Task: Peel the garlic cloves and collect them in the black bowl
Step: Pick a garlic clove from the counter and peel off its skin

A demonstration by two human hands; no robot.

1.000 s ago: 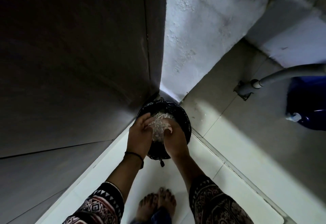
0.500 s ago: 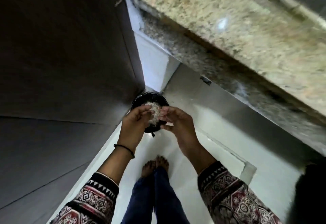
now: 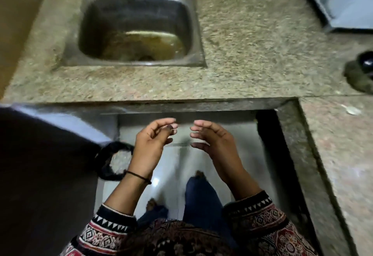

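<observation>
Empty, loosely curled, apart: left hand [image 3: 150, 144], right hand [image 3: 215, 144]. Speckled granite counter [image 3: 252, 44], rounded-rectangular steel sink [image 3: 96, 19].

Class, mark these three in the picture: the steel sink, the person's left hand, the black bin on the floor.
steel sink [image 3: 88, 25]: head view, inner left wall.
left hand [image 3: 149, 144]: head view, middle of the hand.
black bin [image 3: 102, 162]: head view, left side of its rim.

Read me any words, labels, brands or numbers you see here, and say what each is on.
No text can be read.
The grey box at the far right bears dark marks, too blurred to tell whether they are letters.
The sink and the granite counter show no writing.
</observation>
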